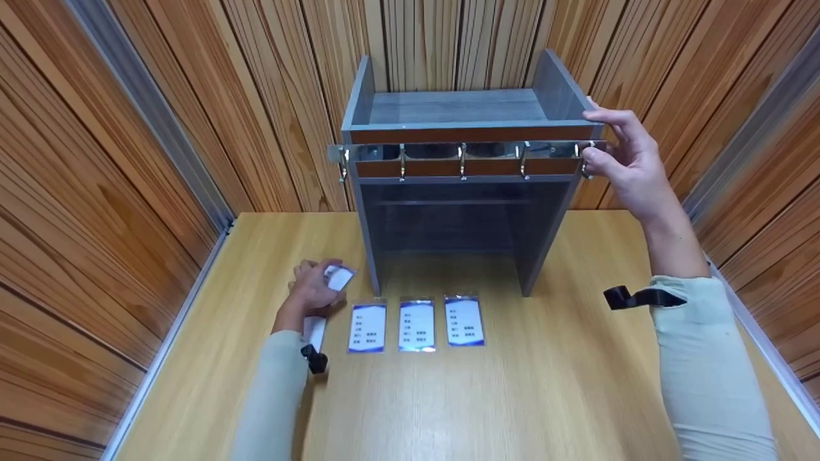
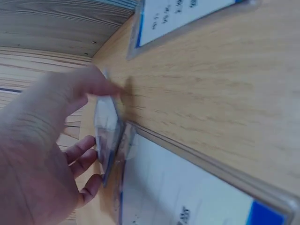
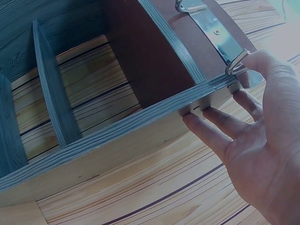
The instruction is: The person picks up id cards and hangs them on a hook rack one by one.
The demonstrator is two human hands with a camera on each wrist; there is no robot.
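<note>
My left hand (image 1: 312, 286) pinches a name badge (image 1: 338, 277) in a clear sleeve. In the left wrist view this badge (image 2: 107, 117) stands tilted between thumb and fingers, close above the table. Another badge (image 1: 314, 333) lies partly hidden under the left wrist. Three more badges lie in a row, the middle one (image 1: 417, 325) among them, in front of a grey wooden shelf (image 1: 448, 109). My right hand (image 1: 631, 163) grips the shelf's upper right corner. Its thumb is at the end hook of the metal hook rail (image 1: 493, 151); the other fingers touch the side panel (image 3: 206, 105).
The shelf stands on the wooden table (image 1: 512, 397) near the slatted back wall (image 1: 423, 45). Slatted walls rise at left and right, with metal strips (image 1: 160, 121) along their corners. Black straps (image 1: 640, 298) hang from both sleeves.
</note>
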